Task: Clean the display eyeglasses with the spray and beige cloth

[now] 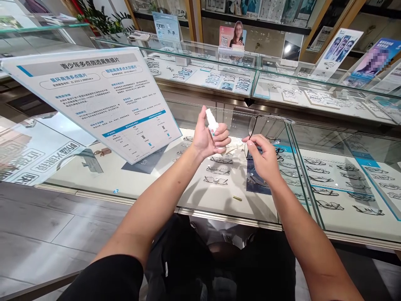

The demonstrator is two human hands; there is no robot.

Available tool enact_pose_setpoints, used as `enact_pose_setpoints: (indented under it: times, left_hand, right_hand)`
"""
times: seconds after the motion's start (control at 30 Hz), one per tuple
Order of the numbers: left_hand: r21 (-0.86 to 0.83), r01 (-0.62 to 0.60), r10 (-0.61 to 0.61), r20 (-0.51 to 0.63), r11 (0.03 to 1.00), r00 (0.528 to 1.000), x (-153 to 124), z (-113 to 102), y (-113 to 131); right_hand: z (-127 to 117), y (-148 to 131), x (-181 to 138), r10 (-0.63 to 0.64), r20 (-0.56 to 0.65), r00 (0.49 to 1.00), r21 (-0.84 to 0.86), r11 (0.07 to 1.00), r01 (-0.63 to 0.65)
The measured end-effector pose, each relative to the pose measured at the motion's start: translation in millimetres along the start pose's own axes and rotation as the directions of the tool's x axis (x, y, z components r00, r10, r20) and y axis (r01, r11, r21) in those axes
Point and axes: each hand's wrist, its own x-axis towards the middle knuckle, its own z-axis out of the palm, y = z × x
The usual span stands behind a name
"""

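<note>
Above the glass counter, my left hand (210, 137) is wrapped round a small white spray bottle (212, 121), its thumb raised beside the white top. To the right, my right hand (262, 155) pinches a pair of dark thin-rimmed eyeglasses (252, 126). The glasses are held up on edge, and part of them is hidden by the fingers. A gap separates the bottle from the glasses. Beneath both hands, several rows of spectacle frames (217, 170) lie inside the display counter. A dark blue sheet (257, 184) shows under my right hand.
A large printed sign (103, 100) stands tilted on the left of the counter. Across the aisle runs another glass showcase (206, 77) with eyewear and small posters. A small gold bar (237, 198) lies near the counter's front edge.
</note>
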Motion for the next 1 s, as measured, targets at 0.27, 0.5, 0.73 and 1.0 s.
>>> enact_pose_setpoints:
  times: [0.27, 0.5, 0.73, 1.0]
  left_hand:
    - [0.123, -0.063, 0.059, 0.039, 0.99, 0.997, 4, 16, -16]
    - [0.289, -0.107, 0.096, 0.052, 0.951, 0.994, 5, 22, -28]
    - [0.269, -0.107, 0.098, 0.047, 0.957, 0.994, 4, 21, -32]
    - [0.313, -0.035, -0.027, 0.19, 0.949, 0.981, 1, 23, -29]
  right_hand:
    - [2, 0, -2, 0.081, 0.104, 0.991, 0.129, 0.987, -0.095]
    - [3, -3, -2, 0.089, 0.19, 0.978, 0.22, 0.967, -0.13]
    - [3, -9, -2, 0.099, 0.217, 0.971, 0.276, 0.948, -0.159]
    - [1, 6, 3, 0.148, 0.109, 0.983, 0.317, 0.932, -0.175]
